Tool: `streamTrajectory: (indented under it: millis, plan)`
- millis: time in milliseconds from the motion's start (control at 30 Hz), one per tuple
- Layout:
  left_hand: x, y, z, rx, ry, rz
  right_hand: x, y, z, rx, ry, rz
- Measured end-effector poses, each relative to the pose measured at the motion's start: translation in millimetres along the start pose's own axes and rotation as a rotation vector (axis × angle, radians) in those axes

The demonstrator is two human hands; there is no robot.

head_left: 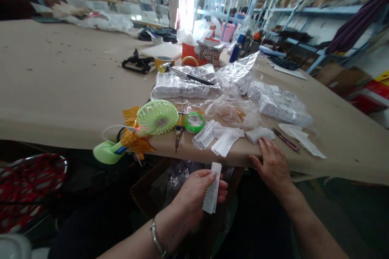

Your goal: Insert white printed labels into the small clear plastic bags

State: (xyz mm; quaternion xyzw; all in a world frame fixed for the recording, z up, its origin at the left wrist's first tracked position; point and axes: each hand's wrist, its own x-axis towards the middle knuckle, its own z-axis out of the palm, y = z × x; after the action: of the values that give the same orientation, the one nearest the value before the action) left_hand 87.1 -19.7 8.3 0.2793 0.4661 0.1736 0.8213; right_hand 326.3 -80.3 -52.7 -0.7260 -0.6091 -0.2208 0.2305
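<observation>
My left hand point(197, 194) is below the table edge, closed on a small stack of white printed labels point(212, 188) held upright between thumb and fingers. My right hand point(272, 162) rests on the table's front edge point(243, 157) with fingers stretched flat, fingertips touching a small pile of white labels point(259, 133). More fanned label piles point(217, 135) lie on the table just left of that hand. A thin pen point(285, 139) lies to the right of it.
A green hand fan point(156, 117) in a green holder, a green tape roll point(194, 122), small snips point(178, 133), plastic bags of labels point(279, 103), and a long tool point(191, 76) lie behind. A cardboard box point(146, 188) stands under the table. People stand far behind.
</observation>
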Motion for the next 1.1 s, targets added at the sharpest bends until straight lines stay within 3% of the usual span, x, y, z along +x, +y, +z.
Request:
streamTrajectory:
  millis: [100, 267, 400, 500, 633, 933, 1100]
  plan:
    - [0, -1, -0.4, 0.006, 0.012, -0.013, -12, 15, 6, -0.021, -0.023, -0.053]
    - [2, -2, -2.5, 0.023, 0.026, 0.003, -19, 18, -9, 0.191, 0.111, -0.061]
    - [0, -3, -1.3, 0.016, 0.005, -0.003, -13, -22, -29, 0.441, 0.178, -0.032]
    - [-3, -3, -0.3, -0.051, -0.008, 0.021, -13, -73, -37, 0.687, 0.082, -0.189]
    - [-4, -4, -5.1, -0.209, 0.014, 0.111, -18, -120, -30, 0.761, -0.025, -0.390]
    - [-2, -7, -17.9, -0.318, 0.083, 0.115, -20, -130, -24, 0.764, -0.107, -0.465]
    - [-5, -6, -19.4, -0.335, 0.046, 0.123, -20, -131, -23, 0.747, -0.133, -0.495]
